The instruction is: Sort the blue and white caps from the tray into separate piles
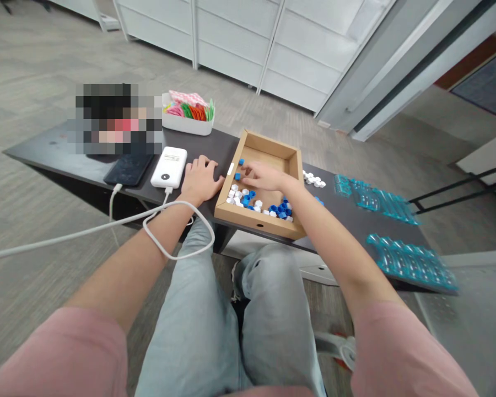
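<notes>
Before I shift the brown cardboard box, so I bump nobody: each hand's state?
Left hand: open, spread on the dark tabletop.
Right hand: over the box, near small blue pieces; grip cannot be told.

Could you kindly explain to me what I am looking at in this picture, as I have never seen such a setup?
Of course. There is no machine here: a person works with two bare hands, and the single picture comes from a camera worn on the head, looking forward and down. The left hand lies spread on a dark table, between a white power bank and an open cardboard box. The right hand is in the box, its fingers near two small blue pieces; I cannot tell whether it holds anything. More blue and white hexagonal pieces lie along the near side. Also on the table are a white bin of colourful packets and some teal see-through plastic items.
</notes>
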### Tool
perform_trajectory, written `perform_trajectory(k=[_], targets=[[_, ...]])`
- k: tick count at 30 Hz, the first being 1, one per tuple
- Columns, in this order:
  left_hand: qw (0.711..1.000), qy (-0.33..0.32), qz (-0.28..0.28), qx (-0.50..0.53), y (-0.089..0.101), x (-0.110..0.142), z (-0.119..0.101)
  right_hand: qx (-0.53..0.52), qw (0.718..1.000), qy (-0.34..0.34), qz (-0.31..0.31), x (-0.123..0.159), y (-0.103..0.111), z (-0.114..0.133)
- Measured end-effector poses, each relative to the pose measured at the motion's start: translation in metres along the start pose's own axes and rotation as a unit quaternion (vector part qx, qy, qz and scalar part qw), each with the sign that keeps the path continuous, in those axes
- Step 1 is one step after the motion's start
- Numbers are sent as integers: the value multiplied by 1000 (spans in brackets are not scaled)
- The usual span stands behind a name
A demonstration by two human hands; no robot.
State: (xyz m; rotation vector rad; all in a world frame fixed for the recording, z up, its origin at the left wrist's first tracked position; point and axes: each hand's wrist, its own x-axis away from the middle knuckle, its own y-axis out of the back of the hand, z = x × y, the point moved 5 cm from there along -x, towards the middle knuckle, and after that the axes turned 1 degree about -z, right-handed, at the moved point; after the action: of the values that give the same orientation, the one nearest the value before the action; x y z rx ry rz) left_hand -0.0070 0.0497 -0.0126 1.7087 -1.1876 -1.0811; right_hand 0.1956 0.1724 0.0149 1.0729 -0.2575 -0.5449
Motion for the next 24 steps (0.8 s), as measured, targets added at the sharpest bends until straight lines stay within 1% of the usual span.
perform_trajectory(k=[2,3,5,7,9,11,14,16,18,20,22,24], targets=[[1000,2,1,2,0,1,-1,43,999,1,24,-21,-17,13],[1000,1,0,3,0,1,-1,52,998,-1,29,-25,-21,16],[1000,-3,-2,2,0,0,-1,35,999,-8,33,-21,-21,15],[1000,-5,-5,3,-1,0,-1,-15,999,-13,29,-5,-10,11],[1000,-2,-5,6,-1,-1,-1,-63,998,-19,-3,20,10,7],[1000,1,-3,9,-2,-1,0,-92,994,-22,-54,51,33,5],[1000,5,3,8,-2,-1,1,-99,986,-32,-131,103,61,3],[1000,6,5,3,-1,-1,1,-95,978,-53,-180,141,74,-6],[1000,9,5,-7,0,-1,2,-106,961,-88,-238,179,84,-25],[1000,12,9,-19,2,-1,2,-130,934,-127,-306,217,88,-53],[999,11,21,-32,3,-1,2,-150,903,-162,-367,249,86,-83],[998,8,35,-46,5,-1,1,-164,877,-194,-407,272,78,-111]])
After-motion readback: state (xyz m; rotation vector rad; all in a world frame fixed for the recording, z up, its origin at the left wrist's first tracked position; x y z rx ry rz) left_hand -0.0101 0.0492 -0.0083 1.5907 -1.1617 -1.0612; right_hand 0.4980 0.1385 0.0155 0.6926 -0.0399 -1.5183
